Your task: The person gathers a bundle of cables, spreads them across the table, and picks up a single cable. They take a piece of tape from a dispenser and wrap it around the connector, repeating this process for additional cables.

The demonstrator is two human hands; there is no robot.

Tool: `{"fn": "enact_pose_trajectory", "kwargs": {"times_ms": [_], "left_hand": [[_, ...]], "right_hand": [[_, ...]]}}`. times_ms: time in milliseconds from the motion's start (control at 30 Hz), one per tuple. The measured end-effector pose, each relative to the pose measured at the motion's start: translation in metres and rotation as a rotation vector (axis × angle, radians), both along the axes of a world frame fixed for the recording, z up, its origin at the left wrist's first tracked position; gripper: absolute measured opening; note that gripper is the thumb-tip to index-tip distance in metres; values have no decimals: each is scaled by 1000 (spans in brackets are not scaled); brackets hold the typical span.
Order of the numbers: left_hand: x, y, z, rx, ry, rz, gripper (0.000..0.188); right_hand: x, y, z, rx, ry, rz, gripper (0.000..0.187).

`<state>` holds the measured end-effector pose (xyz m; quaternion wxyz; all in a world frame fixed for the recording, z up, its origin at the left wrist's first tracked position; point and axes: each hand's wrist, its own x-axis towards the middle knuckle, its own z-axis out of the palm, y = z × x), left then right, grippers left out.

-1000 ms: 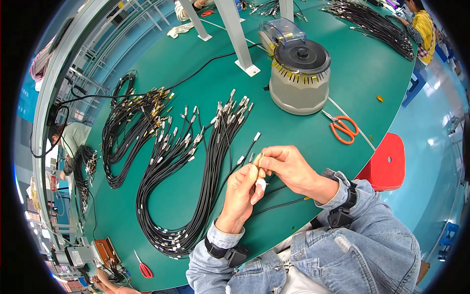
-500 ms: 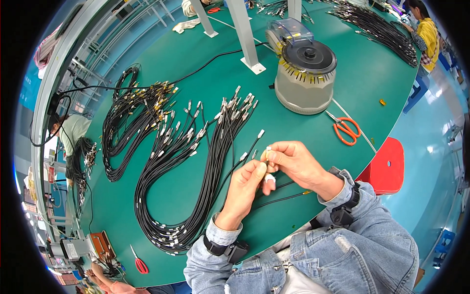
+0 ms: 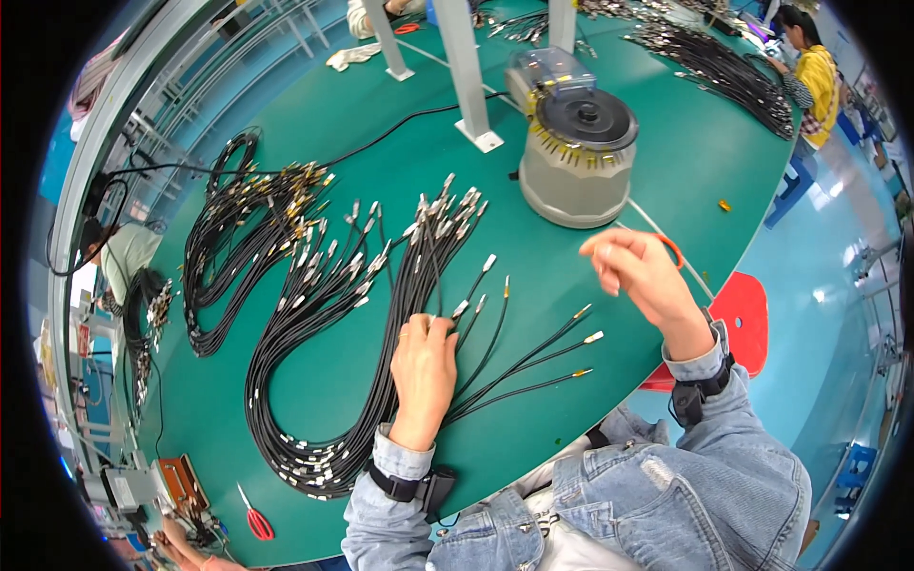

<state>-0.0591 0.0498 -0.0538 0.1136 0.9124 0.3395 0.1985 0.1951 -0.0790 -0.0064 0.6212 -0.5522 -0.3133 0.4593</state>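
Note:
My left hand (image 3: pixel 424 371) is closed around black cables at the right side of a large curved bundle (image 3: pixel 319 371) with metal and white ends; its fingertips are partly hidden. Several loose cable ends (image 3: pixel 524 366) fan out to its right over the green table, some tipped yellow, some white. My right hand (image 3: pixel 643 276) is raised over the table, fingers bent but apart, with nothing visible in it. Behind it, orange-handled scissors (image 3: pixel 672 249) are mostly covered. Just beyond stands a round grey tape dispenser (image 3: pixel 577 176) with a black top and yellow tape strips round its rim.
Another cable bundle (image 3: pixel 214 257) with yellowish ends lies at left. Red-handled scissors (image 3: pixel 257 521) are near the front left edge. Grey metal posts (image 3: pixel 466 76) rise from the table. A red stool (image 3: pixel 743 324) stands at right. Other people work around the table.
My hands have parted from their pinch together. The left has gone down and left onto the cables; the right has moved right and up toward the dispenser, covering the scissors. The view has shifted slightly.

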Motion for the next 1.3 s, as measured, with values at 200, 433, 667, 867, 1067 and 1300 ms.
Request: {"fn": "enact_pose_trajectory", "kwargs": {"times_ms": [200,433,667,867,1067,1300], "left_hand": [[1,1,0,61,-64,-26,14],[0,2,3,-39,-198,-1,16],[-1,5,1,-59,-151,27,17],[4,1,11,-3,-163,8,20],[7,-4,10,-27,-16,-115,22],[9,-1,2,-136,-162,-83,17]], "right_hand": [[54,12,4,165,-119,-393,20],[56,38,21,75,-172,-389,22],[55,46,17,96,-83,-356,20],[42,49,28,213,-45,-404,17],[11,45,42,436,-93,-301,12],[-56,44,14,385,-14,203,9]]}}
